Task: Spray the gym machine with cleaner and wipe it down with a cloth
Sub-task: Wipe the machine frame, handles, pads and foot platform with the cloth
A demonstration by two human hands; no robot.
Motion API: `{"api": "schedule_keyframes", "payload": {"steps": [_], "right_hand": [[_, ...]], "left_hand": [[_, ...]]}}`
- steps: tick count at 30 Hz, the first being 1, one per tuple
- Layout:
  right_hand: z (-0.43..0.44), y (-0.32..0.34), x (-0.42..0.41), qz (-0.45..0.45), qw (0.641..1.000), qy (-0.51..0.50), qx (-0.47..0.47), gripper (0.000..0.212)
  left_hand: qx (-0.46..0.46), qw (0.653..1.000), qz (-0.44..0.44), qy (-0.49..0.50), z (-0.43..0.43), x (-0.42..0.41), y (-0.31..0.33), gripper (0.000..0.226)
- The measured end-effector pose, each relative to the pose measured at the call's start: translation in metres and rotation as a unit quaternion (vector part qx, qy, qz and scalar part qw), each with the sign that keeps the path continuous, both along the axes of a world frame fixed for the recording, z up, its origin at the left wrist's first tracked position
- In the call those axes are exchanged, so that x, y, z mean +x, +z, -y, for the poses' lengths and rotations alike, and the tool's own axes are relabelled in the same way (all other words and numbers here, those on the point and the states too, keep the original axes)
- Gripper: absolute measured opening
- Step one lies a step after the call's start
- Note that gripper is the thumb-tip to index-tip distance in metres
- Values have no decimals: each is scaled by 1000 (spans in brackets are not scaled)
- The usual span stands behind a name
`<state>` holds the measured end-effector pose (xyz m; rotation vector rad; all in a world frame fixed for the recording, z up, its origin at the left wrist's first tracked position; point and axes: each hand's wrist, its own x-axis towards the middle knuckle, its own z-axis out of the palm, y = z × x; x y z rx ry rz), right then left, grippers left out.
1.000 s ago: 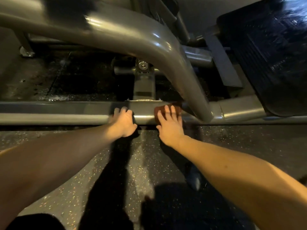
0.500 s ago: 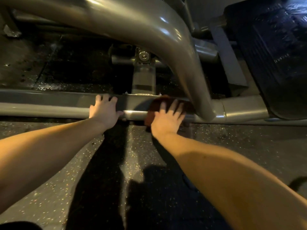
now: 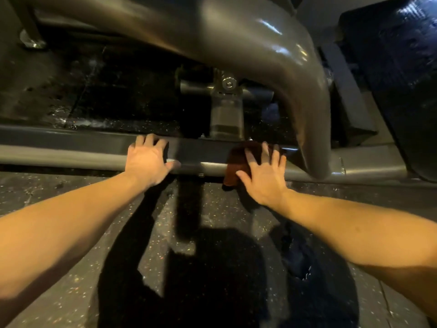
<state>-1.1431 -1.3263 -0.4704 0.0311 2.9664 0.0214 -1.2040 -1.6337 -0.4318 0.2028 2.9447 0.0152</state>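
Your right hand [image 3: 264, 176] lay flat with its fingers spread, not curled, and pressed the dark reddish-brown cloth [image 3: 236, 159] onto the grey metal base rail of the machine [image 3: 71, 147]. The cloth sat folded over the rail's front edge, just beside the joint where the thick curved grey steel tube [image 3: 260, 43] meets the rail.

Your left hand [image 3: 147, 162] rested open on the rail top, thumb along the front edge. A second ago it sat just beside the right hand; it had since slid well apart toward the rail's left end, while the cloth hardly shifted. I judged that you were bracing for a wiping pass and that most of the rail was still to do.

The rail and tube were smooth, glossy painted metal, the cloth soft and nappy, the speckled rubber floor [image 3: 71, 280] rough. In that dim light I could not tell whether the rail was wet.
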Motion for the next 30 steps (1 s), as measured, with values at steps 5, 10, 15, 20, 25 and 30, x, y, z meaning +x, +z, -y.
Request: {"api": "schedule_keyframes", "payload": {"steps": [5, 10, 15, 20, 25, 30], "right_hand": [[112, 2, -19, 12, 994, 106, -28, 66], [150, 10, -33, 50, 985, 164, -28, 65], [94, 26, -27, 123, 990, 58, -44, 68], [70, 34, -20, 146, 986, -64, -48, 83], [114, 14, -24, 57, 993, 82, -56, 67], [81, 4, -53, 30, 983, 153, -101, 53]], "left_hand": [[-13, 1000, -4, -6, 35, -5, 0, 81], [-31, 998, 14, -55, 45, -15, 10, 75], [-32, 997, 53, -47, 42, -20, 17, 76], [-75, 993, 41, -79, 40, -22, 19, 77], [-62, 996, 59, -39, 30, -26, 23, 75], [-64, 996, 9, 66, 20, -6, 9, 72]]}}
